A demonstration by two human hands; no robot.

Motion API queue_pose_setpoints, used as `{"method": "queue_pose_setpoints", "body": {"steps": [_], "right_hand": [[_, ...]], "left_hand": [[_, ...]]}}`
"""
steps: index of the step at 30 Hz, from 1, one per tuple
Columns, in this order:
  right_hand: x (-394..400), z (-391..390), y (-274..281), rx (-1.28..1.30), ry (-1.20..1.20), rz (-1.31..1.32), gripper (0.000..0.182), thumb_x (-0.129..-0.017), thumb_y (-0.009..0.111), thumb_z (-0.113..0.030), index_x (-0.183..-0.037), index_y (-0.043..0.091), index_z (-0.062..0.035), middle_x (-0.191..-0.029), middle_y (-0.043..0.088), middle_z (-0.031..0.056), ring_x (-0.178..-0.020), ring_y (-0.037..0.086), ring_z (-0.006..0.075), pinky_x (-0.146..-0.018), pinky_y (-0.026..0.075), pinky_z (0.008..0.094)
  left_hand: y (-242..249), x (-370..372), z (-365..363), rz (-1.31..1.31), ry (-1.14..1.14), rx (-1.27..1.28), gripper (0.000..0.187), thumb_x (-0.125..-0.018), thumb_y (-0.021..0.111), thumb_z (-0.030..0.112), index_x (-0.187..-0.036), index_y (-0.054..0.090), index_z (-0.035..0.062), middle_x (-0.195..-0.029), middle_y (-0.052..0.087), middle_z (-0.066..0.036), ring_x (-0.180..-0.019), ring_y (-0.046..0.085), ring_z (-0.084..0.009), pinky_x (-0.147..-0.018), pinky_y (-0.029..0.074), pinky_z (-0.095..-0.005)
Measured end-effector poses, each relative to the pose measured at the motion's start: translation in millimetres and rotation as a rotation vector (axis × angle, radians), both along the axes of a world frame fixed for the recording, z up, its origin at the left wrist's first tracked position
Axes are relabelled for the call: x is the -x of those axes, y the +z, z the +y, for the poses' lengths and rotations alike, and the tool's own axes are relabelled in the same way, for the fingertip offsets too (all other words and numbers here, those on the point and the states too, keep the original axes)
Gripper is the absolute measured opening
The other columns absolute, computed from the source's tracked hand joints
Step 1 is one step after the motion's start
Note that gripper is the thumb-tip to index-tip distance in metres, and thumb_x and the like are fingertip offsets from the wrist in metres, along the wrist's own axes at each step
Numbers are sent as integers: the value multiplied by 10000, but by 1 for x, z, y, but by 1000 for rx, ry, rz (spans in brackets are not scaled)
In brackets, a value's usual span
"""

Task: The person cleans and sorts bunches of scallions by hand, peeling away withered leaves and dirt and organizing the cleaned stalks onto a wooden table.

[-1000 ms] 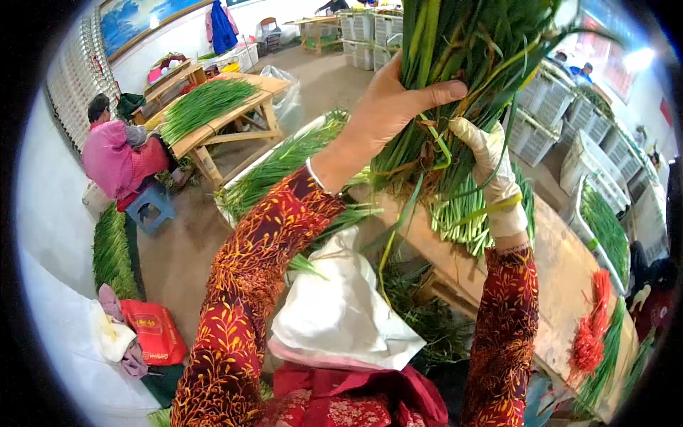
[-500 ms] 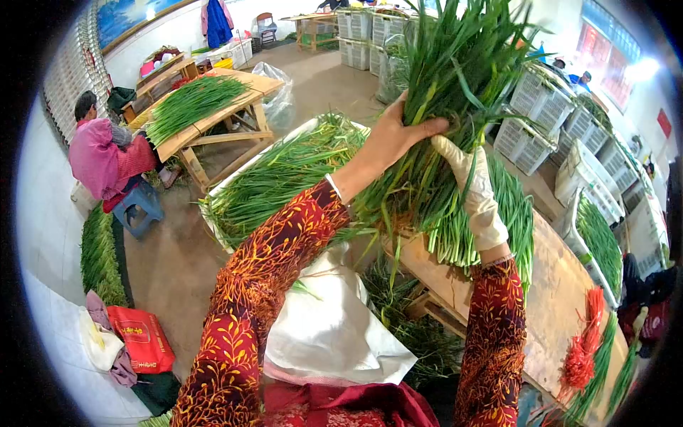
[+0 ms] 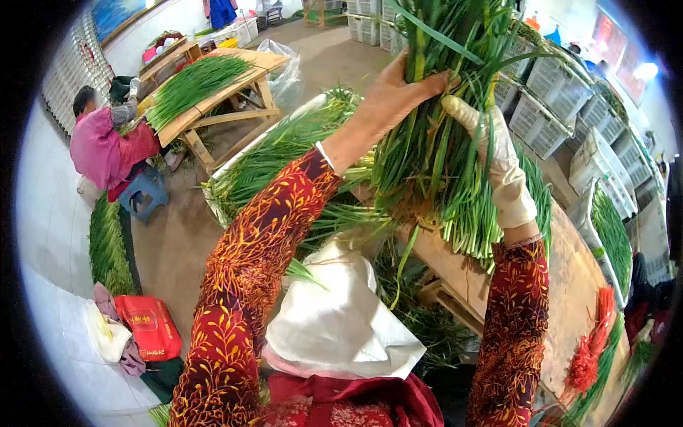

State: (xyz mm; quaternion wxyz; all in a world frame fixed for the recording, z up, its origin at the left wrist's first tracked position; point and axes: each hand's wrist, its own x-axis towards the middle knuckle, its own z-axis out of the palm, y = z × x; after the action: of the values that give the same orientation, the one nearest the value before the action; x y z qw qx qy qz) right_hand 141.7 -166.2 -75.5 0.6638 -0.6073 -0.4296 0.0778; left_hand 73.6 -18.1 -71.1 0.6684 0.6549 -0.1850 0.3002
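Note:
A thick bunch of chives (image 3: 427, 167) hangs upright in front of me, roots down, above the wooden table. My bare left hand (image 3: 404, 96) wraps round it from the left, thumb across the front. From the right, my right hand (image 3: 491, 146), in a pale glove, grips the same bunch, its thumb near the left thumb. Beneath and behind the bunch, more chives (image 3: 478, 226) lie on the table (image 3: 562, 292) with white ends towards me. A white cloth (image 3: 341, 313) covers my lap.
Left of the table stands a white crate (image 3: 213, 199) heaped with chives. Red ties (image 3: 587, 349) lie on the table's right part. Stacked white crates (image 3: 541, 121) line the right side. A co-worker (image 3: 107, 149) sits at another table (image 3: 263, 64) on the left. A red bag (image 3: 148, 326) rests at lower left.
Both hands and the bunch sit higher in view, with the lower ends more exposed. My view has shifted slightly. The co-worker's gloved hand has come up into sight.

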Motion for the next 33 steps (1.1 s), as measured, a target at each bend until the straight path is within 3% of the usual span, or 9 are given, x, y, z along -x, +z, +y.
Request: {"method": "queue_pose_setpoints", "body": {"steps": [8,12,14,17,19,22,23,26,33], "right_hand": [[0,2,4,-44,101,48,492,-805,639,-324,-1187,501,-45,-1079,569,23,-950,519,111,-838,416,281],[29,-13,35,-143,519,171,438,-845,579,-341,-1159,513,-43,-1016,591,30,-881,560,94,-743,464,236],[41,-22,42,-106,525,257,424,-851,568,-349,-1141,521,-44,-993,599,28,-842,577,84,-691,476,217],[36,-38,39,-85,519,210,463,-852,555,-380,-1155,516,-31,-982,602,44,-877,571,104,-749,460,236],[44,-55,43,121,67,-335,512,-844,552,-403,-1182,503,-21,-1038,588,79,-947,548,144,-844,417,267],[81,-93,22,-333,-251,-224,436,-854,531,-306,-1209,503,-55,-1197,519,99,-1123,446,160,-941,346,308],[91,-96,13,-356,-311,-327,533,-834,503,-470,-1225,497,-108,-1258,486,81,-1149,454,193,-955,358,352],[123,-93,-19,-8,-362,-846,487,-772,615,-318,-1211,502,-138,-1268,453,133,-1120,453,304,-957,342,394],[165,-98,-100,246,-363,-813,291,-753,625,-246,-1034,576,-189,-1120,510,85,-951,494,308,-791,409,405]], "left_hand": [[45,6,11,74,-168,-163,467,-732,713,310,-1062,552,20,-951,602,-60,-838,566,-114,-741,471,-249],[79,19,-10,138,-415,-225,445,-750,679,326,-1046,578,11,-872,627,-61,-750,611,-125,-686,503,-243],[88,27,-19,117,-507,-304,548,-839,509,375,-1231,439,-2,-1193,508,-178,-1005,563,-210,-860,472,-321],[90,56,-36,324,-417,37,376,-836,538,330,-1013,565,-1,-1067,576,-182,-886,610,-210,-773,516,-308],[88,68,-37,231,-290,51,335,-806,594,305,-968,583,11,-930,627,-135,-768,635,-179,-704,541,-296],[85,74,-40,209,-203,171,336,-798,605,317,-954,587,20,-843,637,-85,-695,633,-149,-661,536,-259],[86,73,-39,208,-204,161,336,-798,605,317,-954,587,20,-843,637,-85,-695,633,-149,-661,536,-259],[93,74,-43,225,-154,139,318,-791,617,288,-957,584,19,-834,635,-87,-697,633,-161,-652,537,-262],[101,65,-47,328,-183,256,237,-734,682,148,-910,595,14,-793,635,-84,-662,634,-170,-602,558,-299]]}}
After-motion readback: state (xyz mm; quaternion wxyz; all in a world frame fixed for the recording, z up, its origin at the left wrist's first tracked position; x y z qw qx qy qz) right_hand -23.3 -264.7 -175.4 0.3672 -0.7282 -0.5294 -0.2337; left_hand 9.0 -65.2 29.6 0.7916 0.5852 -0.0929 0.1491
